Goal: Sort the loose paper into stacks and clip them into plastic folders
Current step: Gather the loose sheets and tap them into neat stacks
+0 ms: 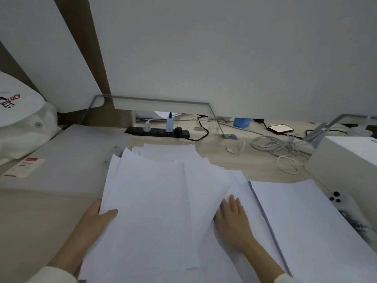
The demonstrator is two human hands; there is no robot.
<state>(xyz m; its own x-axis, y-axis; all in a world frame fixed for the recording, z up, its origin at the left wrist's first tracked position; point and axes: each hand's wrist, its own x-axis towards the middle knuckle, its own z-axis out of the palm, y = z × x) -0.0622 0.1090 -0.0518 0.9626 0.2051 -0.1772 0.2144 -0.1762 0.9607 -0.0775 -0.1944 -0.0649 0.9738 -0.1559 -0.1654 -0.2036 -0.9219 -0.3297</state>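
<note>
A fanned pile of loose white paper (155,193) covers the middle of the desk. My left hand (95,217) grips the pile's left edge, thumb on top and fingers hidden beneath the sheets. My right hand (232,217) rests on the right part of the pile, its fingertips at the edge of a sheet; I cannot tell whether it pinches one. A squared stack of paper (310,225) lies to the right. A translucent plastic folder (67,160) with a red-and-white label lies flat at the left, partly under the pile.
A black power strip (157,132) with plugs sits behind the paper. Tangled white cables (281,150) and a phone (281,128) lie at the back right. A white box (346,158) stands at the right, a white bag (22,119) at the left. A white phone (344,203) lies beside the stack.
</note>
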